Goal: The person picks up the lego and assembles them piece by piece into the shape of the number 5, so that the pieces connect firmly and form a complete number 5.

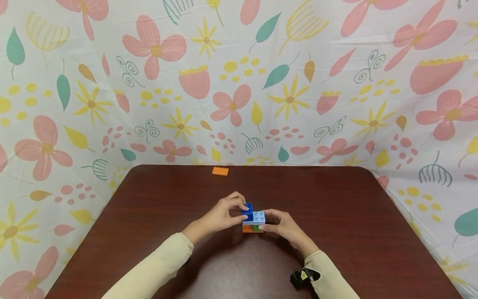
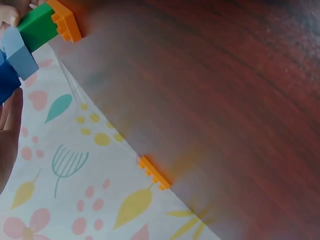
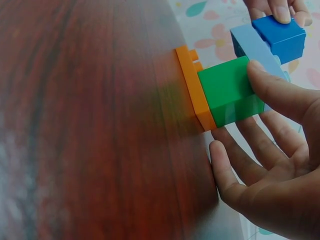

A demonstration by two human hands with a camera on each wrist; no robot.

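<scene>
Head view: the left hand (image 1: 225,213) pinches the dark-blue brick (image 1: 249,214) atop the light-blue brick (image 1: 259,216); the right hand (image 1: 286,228) grips their stack (image 1: 254,223) over the table (image 1: 336,199) from three o'clock. Pressing straight down suits best. Left wrist: an orange plate (image 2: 155,173) sits at six o'clock, by the table's edge. Right wrist: tabletop toward nine o'clock offers room.

A loose plate (image 1: 220,171) lay on the table (image 1: 336,199) near its far edge, with the cloth (image 1: 239,54) behind. Nearer and slightly right, between the left hand (image 1: 225,212) and right hand (image 1: 285,227), a middle block (image 3: 231,92) sat on the right part of the base plate (image 1: 247,229), the upper plate (image 1: 259,217) on that block, and the top block (image 3: 281,41) on the upper plate's left end.
</scene>
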